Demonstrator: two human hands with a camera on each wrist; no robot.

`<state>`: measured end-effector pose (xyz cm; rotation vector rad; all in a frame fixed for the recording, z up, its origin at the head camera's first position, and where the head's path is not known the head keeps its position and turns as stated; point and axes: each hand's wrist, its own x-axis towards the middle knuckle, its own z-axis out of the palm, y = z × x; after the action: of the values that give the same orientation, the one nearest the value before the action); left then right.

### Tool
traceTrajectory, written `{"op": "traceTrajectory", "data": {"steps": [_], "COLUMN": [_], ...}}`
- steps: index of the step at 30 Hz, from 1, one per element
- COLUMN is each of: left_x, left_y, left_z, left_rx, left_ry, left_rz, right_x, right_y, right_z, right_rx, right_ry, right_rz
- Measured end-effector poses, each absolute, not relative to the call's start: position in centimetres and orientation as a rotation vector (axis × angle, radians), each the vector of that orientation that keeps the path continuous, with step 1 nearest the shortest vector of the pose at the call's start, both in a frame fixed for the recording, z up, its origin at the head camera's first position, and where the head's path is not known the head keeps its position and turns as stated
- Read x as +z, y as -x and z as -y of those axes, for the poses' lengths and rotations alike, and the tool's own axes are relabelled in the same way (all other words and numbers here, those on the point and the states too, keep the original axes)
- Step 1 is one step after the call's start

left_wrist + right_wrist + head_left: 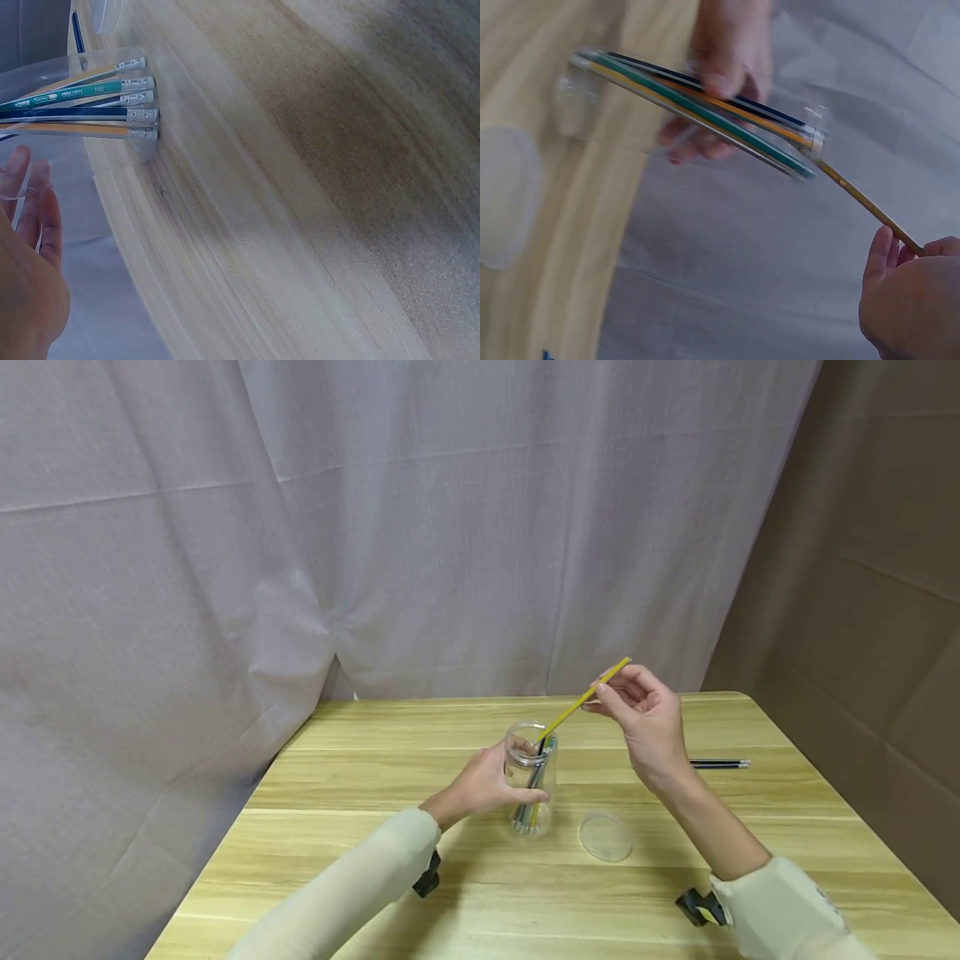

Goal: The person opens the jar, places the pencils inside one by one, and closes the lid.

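Thumb and fingers of the right hand [651,720] are pinching a yellow pencil [581,700] slanting at the mouth of the clear jar [548,775] the left hand [489,783] is gripping, insertion or removal seemingly underway, the next move probably requiring alignment with the opening.

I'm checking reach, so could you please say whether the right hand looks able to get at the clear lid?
Probably yes: the clear lid lies uncovered on the table beside the jar, though the right hand must likely release the yellow pencil first.
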<state>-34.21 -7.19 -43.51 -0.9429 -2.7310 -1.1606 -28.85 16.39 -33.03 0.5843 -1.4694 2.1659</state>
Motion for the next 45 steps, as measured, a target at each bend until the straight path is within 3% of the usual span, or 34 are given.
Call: {"op": "traceTrajectory", "data": {"steps": [10, 27, 32, 41, 45], "left_x": [-43.6, -43.6, -43.6, -43.5, -43.5], "left_y": [34.0, 33.9, 33.8, 33.7, 33.8], "left_z": [7.3, 7.2, 7.2, 7.3, 7.5], "left_rx": [-1.143, -1.171, -1.173, -1.184, -1.192], "left_ry": [0.909, 0.914, 0.925, 0.924, 0.919], "left_rz": [2.76, 2.744, 2.74, 2.745, 2.747], "right_x": [-36.8, -37.9, -38.6, -41.9, -43.3], "right_y": [29.0, 28.6, 29.1, 31.2, 31.6], "right_z": [-15.9, -16.9, -18.9, -25.8, -28.6], "right_rx": [1.95, 1.825, 1.824, 1.553, 1.294], "right_ry": [-0.526, -0.517, -0.427, 0.075, 0.067], "right_rz": [1.837, 1.846, 1.777, 1.918, 2.21]}}
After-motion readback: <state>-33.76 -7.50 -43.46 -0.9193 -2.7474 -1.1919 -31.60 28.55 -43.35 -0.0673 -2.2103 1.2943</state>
